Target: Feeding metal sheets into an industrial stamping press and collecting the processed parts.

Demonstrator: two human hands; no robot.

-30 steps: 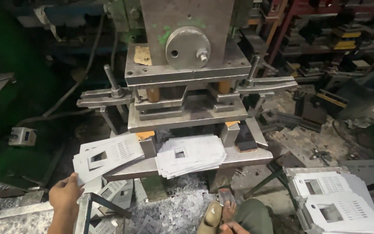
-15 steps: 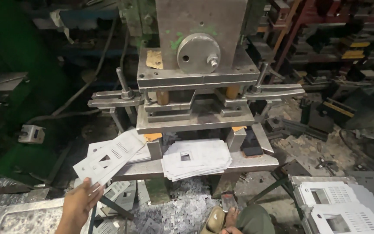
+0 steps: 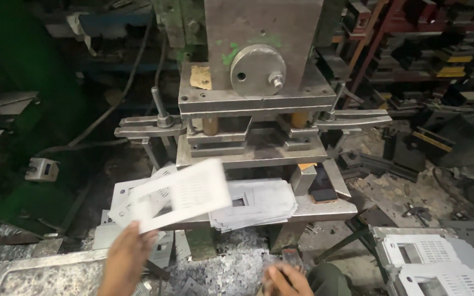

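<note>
Although its top is cut off by the frame edge, the grey metal press (image 3: 259, 71) fills the middle of the view, with a round steel disc on its front and a flat bed (image 3: 325, 207) below. On this bed lies a stack of pale punched sheets (image 3: 256, 203), partly covered at its left. At the bottom right another pile of white perforated panels (image 3: 434, 266) is cut by the frame edge. A tray of metal scrap (image 3: 39, 274) sits at the bottom left, only partly visible.

In front of the bed, a white perforated sheet (image 3: 179, 194) is held tilted in the air, blurred, so its holes are hard to read. The left hand (image 3: 124, 263) grips its lower left corner; the fingers are closed on the edge, but the thumb is hidden behind the sheet. The right hand (image 3: 286, 279) is low near the knee, blurred and cut off; I cannot tell whether its fingers are open or holding anything.
</note>
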